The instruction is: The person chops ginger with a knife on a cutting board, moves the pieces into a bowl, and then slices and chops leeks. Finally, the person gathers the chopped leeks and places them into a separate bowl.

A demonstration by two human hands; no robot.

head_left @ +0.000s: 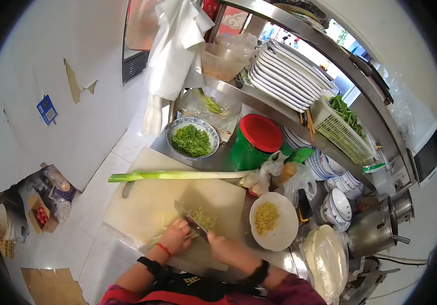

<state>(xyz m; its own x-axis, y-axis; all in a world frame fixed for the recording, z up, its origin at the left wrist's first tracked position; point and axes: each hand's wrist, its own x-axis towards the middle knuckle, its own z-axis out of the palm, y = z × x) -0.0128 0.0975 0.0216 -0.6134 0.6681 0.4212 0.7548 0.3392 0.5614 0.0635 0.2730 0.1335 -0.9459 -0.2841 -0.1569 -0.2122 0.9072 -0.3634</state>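
My right hand grips the handle of a kitchen knife, its blade standing on the cutting board. Close beside the blade, my left hand is closed, fingers curled down over pale vegetable pieces that it partly hides. Finely cut pale green vegetable lies on the blade's right side. Across the back of the board rests a long leek, green end to the left. A plate of minced yellowish food sits right of the board.
Behind the board stand a bowl of chopped greens and a green tub with red lid. Stacked white plates and a basket of greens occupy the shelf. Bowls, a bagged pale mass and a metal pot are at right.
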